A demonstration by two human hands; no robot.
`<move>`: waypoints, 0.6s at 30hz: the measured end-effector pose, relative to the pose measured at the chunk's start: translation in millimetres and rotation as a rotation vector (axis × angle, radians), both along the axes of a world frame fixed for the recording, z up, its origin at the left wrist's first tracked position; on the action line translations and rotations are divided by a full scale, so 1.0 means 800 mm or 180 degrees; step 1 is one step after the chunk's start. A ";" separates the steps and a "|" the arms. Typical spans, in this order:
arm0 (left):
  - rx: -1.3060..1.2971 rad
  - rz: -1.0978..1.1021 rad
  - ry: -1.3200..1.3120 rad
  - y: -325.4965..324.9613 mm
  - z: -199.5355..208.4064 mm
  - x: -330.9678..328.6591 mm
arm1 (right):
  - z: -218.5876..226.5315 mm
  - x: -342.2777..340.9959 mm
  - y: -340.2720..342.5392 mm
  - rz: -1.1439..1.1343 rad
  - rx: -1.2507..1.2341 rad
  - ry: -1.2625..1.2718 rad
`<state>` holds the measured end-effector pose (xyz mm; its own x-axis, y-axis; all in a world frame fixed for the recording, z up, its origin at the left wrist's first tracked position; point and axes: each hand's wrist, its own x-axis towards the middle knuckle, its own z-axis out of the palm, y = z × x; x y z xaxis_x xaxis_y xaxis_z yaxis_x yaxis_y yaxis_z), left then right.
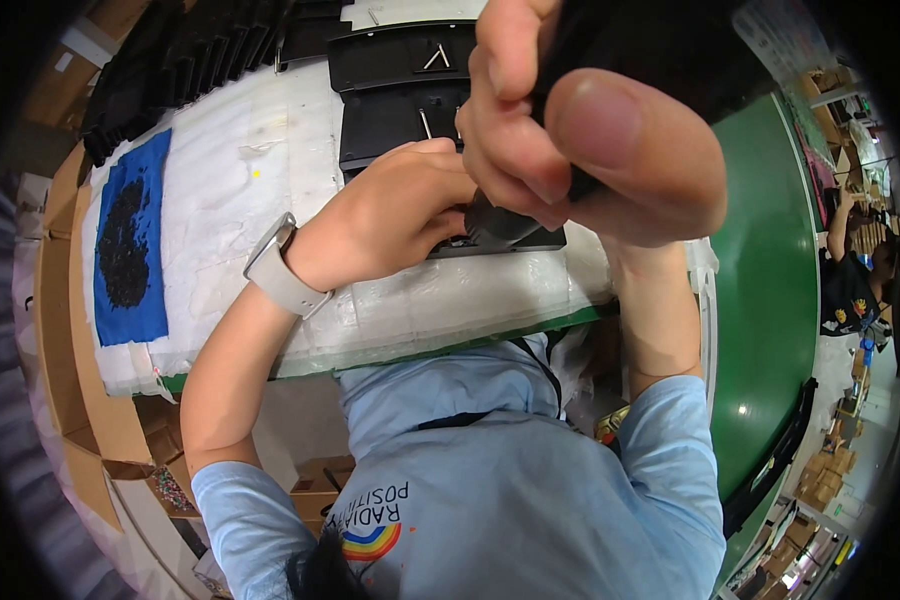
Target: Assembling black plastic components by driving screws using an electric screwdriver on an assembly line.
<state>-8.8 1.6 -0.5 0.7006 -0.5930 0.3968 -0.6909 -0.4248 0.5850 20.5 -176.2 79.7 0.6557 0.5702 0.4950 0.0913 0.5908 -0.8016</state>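
My right hand (590, 150) is closed round a thick black electric screwdriver (660, 50), held upright very near the camera. Its narrower dark nose points down at a flat black plastic part (510, 248) by the table's front edge. Beside that nose is my left hand (395, 205), fingers curled in and a pale watch strap on the wrist. Its fingertips are partly hidden, so what they pinch cannot be made out. Two more black panels (400, 58) lie just beyond, with thin silver pins (425, 123) on them.
White padded sheeting covers the table (300, 170). At left a blue cloth (148, 328) bears a heap of small black pieces (122, 245). Black parts (185, 75) are stacked at the far left. A green surface (770, 260) lies right; another person (852, 265) is beyond. Cardboard boxes (65, 300) stand left.
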 end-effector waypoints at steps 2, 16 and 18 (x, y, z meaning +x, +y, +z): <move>0.0066 0.0006 0.0087 -0.002 0.000 0.000 | 0.000 -0.001 0.003 -0.0011 -0.0017 -0.0026; 0.0035 -0.0044 -0.0050 -0.001 -0.004 0.003 | -0.007 0.003 0.007 -0.0133 -0.0160 -0.0131; 0.0031 -0.0042 -0.0038 0.000 -0.003 0.003 | -0.008 0.003 0.008 -0.0140 -0.0180 -0.0146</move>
